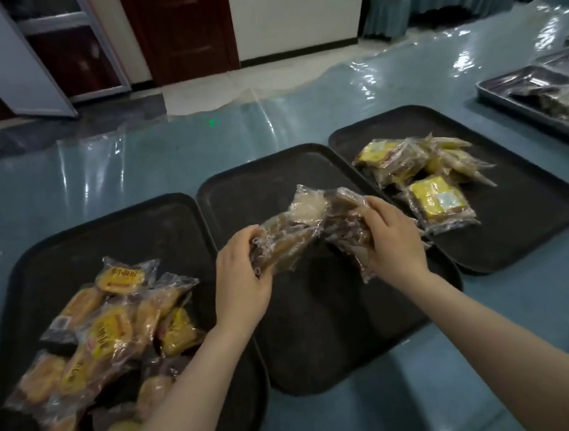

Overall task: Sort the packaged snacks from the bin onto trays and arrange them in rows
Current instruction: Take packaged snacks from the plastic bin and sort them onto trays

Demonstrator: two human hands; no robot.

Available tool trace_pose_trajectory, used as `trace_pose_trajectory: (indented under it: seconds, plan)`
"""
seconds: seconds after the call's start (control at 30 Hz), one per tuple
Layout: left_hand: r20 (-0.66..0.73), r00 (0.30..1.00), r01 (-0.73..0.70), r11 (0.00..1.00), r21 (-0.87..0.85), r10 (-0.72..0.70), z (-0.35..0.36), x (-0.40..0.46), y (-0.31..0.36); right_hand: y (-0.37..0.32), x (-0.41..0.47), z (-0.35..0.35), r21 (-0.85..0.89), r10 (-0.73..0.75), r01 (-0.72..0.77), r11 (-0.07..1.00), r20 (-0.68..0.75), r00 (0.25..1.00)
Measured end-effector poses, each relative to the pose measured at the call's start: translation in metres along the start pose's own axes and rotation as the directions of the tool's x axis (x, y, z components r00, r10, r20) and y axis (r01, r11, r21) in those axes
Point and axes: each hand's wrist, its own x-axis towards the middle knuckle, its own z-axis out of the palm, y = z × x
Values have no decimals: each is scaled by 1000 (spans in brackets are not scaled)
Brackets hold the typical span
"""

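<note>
The left black tray (72,240) runs off the lower left of the frame, so its near corner and part of its heap of yellow snack packs (108,337) are cut off or hidden under the left forearm. The metal tray (506,96) at the upper right is clipped by the right edge, its dark wrapped contents too blurred to name. Print on the clear-wrapped brown packs (312,233) at centre frame cannot be read.

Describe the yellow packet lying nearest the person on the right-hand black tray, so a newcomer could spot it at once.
Three black trays sit side by side on the blue table; take the right tray. Its snacks are heaped at the far left, and the square yellow packet lies flat on the near side of that heap, beside the right hand. Unlike its neighbours, its whole yellow face shows.
</note>
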Motion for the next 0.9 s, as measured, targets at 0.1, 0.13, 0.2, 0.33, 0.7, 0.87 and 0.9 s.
trace_pose_trajectory:
  seconds: [0.1,0.13,0.2,0.33,0.7,0.87,0.9]
  plan:
    - [-12,999,-41,980,194,44,34,7,5,26,20,13,-55,-72,73,996,4,997]
    - [17,995,-96,949,300,96,45,8,5,32,25,20,-72,-91,96,993,72,993]
    - [171,979,-181,868,462,113,63,3,2,41,31,37,-69,-120,148,987,312,943]
    - [527,840,-160,870,466,-127,89,-20,-11,51,27,63,86,-189,171,982,582,791]
    - [353,920,114,977,180,-173,47,-24,-1,7,27,28,483,-255,37,875,395,883]
    - [236,946,225,974,21,-224,6,-33,5,-47,12,9,607,-280,32,794,317,906]
    - [218,952,222,975,-3,-216,-5,-35,6,-59,10,5,622,-296,43,782,310,903]
